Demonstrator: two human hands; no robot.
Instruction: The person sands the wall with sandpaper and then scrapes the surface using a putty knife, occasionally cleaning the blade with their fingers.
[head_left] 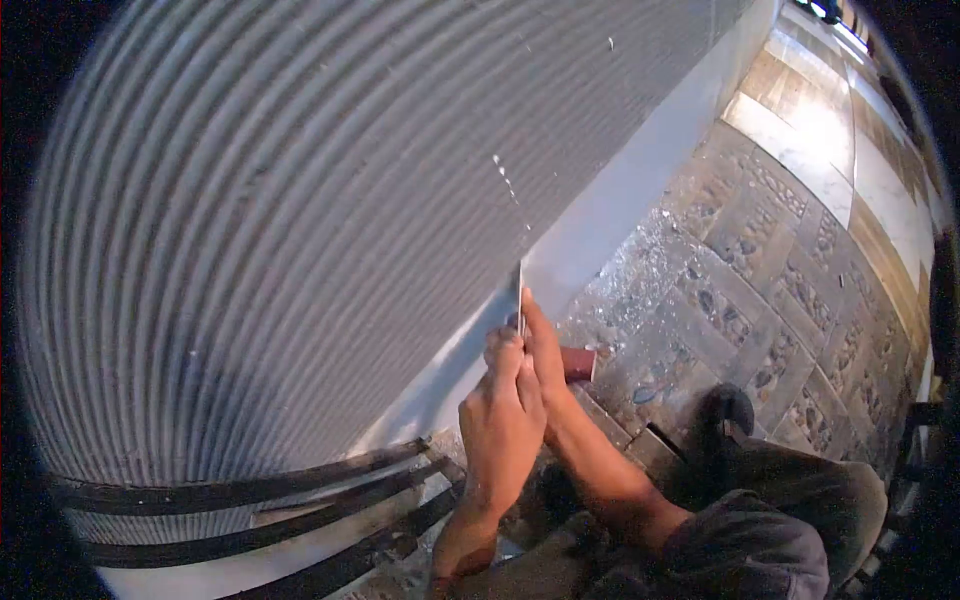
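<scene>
Both my hands are together at the foot of a ribbed grey wall panel (330,230), around a thin flat blade-like tool (521,285) that stands upright against the panel's lower edge. My left hand (500,415) is closed at its lower end. Pressed alongside, my right hand (541,345) has a finger stretched up along the blade. The tool's handle is hidden by my fingers, so I cannot tell its exact kind. A reddish-brown piece (578,364) shows just right of my right hand. White chips run in a short line up the panel above the blade.
A smooth pale strip (610,205) runs along the panel's base. White crumbs (640,265) litter the patterned tile floor (790,290). Dark slats (250,490) cross at lower left. My shoe (728,408) and bent leg are at lower right. Shiny planks (800,100) lie beyond.
</scene>
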